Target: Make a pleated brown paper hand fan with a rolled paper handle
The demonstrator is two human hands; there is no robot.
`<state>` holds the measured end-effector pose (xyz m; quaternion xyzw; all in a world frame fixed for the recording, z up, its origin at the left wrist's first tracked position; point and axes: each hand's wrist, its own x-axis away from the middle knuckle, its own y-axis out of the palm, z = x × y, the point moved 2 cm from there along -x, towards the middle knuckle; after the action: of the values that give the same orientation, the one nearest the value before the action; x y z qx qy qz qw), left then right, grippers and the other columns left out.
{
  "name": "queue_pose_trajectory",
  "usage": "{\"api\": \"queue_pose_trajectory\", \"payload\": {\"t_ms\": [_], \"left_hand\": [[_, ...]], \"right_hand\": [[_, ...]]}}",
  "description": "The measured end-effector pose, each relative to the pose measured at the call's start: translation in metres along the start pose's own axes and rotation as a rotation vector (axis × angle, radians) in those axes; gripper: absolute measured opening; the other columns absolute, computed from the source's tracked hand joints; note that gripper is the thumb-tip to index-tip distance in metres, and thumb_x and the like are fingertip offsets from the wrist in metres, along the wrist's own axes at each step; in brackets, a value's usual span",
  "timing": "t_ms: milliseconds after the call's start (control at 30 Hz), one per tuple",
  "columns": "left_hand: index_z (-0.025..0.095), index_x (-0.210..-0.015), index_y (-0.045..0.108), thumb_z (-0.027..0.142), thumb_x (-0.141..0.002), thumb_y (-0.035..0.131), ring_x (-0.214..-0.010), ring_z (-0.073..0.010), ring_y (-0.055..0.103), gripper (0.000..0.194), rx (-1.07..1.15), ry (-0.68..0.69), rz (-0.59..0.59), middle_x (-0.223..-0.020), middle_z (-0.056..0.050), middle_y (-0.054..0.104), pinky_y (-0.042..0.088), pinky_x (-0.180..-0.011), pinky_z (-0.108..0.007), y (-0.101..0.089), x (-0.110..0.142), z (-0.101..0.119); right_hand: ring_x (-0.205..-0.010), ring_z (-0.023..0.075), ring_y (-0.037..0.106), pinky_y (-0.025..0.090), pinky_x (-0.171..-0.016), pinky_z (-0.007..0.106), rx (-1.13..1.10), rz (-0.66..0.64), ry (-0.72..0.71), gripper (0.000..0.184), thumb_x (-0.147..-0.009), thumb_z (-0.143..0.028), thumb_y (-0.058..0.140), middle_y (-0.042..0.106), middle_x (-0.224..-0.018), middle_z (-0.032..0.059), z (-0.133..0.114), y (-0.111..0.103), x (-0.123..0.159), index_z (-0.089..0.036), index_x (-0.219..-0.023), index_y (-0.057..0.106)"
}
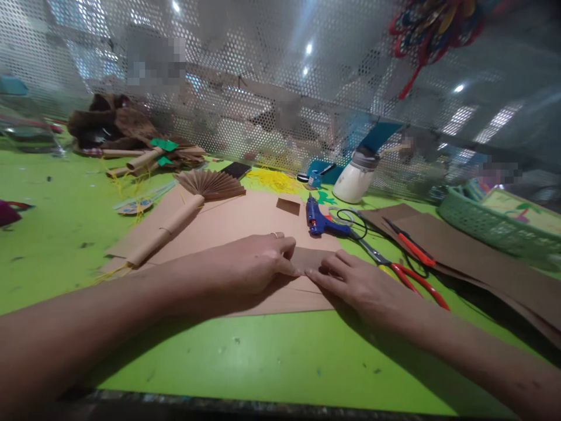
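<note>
A piece of brown paper [310, 258] lies on larger light-brown sheets [232, 219]. My left hand [260, 260], with a ring on one finger, pinches its near edge. Opposite, my right hand [353, 280] presses the same edge between thumb and curled fingers. The two hands' tips nearly meet at a fold, and part of the paper is hidden under the fingers. Beyond them rests a small brown paper scrap [288, 206]. To the left lies a rolled paper tube [169, 231] below a pleated paper fan [214, 183].
Right of the sheets are a blue glue gun [322, 221], red-handled scissors [412, 278] and a red craft knife [414, 245] on brown sheets [464, 257]. Farther back stand a white jar [354, 180], yellow shreds [274, 180] and a green basket [464, 219]. A perforated metal screen [228, 99] borders the table.
</note>
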<state>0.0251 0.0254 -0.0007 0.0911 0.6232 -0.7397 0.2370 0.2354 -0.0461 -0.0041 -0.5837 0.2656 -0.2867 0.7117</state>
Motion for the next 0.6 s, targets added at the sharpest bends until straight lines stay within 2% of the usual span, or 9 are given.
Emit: {"api": "queue_pose_trajectory", "payload": {"t_ms": [133, 333, 600], "left_hand": [[0.024, -0.087, 0.074, 0.027, -0.094, 0.049, -0.069, -0.0149, 0.054, 0.026, -0.013, 0.009, 0.020, -0.081, -0.006, 0.059, 0.038, -0.063, -0.028, 0.002, 0.001, -0.001], [0.024, -0.089, 0.074, 0.028, -0.094, 0.049, -0.068, -0.0145, 0.054, 0.026, -0.028, -0.005, 0.029, -0.080, -0.006, 0.059, 0.037, -0.061, -0.029, 0.004, 0.001, -0.004], [0.023, -0.085, 0.073, 0.028, -0.094, 0.048, -0.068, -0.0147, 0.052, 0.027, -0.049, -0.008, 0.004, -0.080, -0.006, 0.059, 0.034, -0.060, -0.029, 0.006, 0.001, -0.004]], "right_hand": [[-0.097, 0.0264, 0.048, 0.049, -0.081, 0.043, 0.009, 0.002, 0.026, 0.053, -0.088, -0.005, 0.047, 0.057, -0.111, 0.0154, -0.001, 0.002, 0.008, -0.017, -0.139, 0.046], [-0.094, 0.0242, 0.047, 0.049, -0.079, 0.041, -0.057, 0.050, 0.097, 0.059, -0.085, -0.001, 0.046, 0.057, -0.117, 0.0125, 0.002, 0.005, 0.013, -0.022, -0.140, 0.043], [-0.092, 0.0270, 0.048, 0.051, -0.078, 0.044, 0.142, -0.011, 0.001, 0.054, -0.086, -0.005, 0.045, 0.058, -0.118, 0.0169, -0.001, 0.001, 0.013, -0.013, -0.139, 0.045]]}}
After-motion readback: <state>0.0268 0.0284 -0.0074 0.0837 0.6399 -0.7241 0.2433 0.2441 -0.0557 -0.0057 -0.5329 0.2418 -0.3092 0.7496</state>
